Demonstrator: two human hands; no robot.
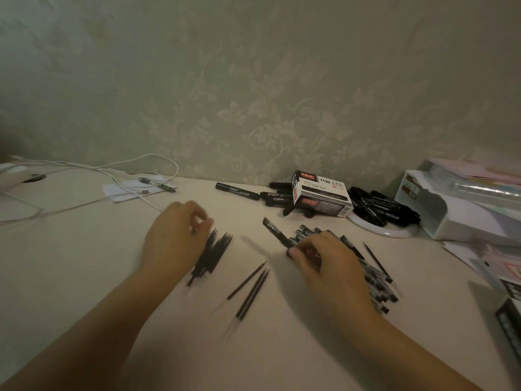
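In the head view, the work was seen in the middle of the frame, on the bench (84, 263). A pen (275, 232) was pinched by the right hand (329, 266) between the thumb and the curled fingers, with its dark end pointed to the upper left. This hand was placed over a heap of pens (377, 277) at centre right. The left hand (174, 238) was held over a bundle of refills (215, 249) at centre left. Its fingers were curled but blurred, so it could not be told whether a refill was pinched. Between the hands, three loose refills (251, 292) were laid apart from the bundle. It was judged that pens and refills were being handled one by one. The work was judged far from finished, because many of both were left in their heaps. A marker box (321, 197) and markers (377, 207) were seen at upper right, untouched.
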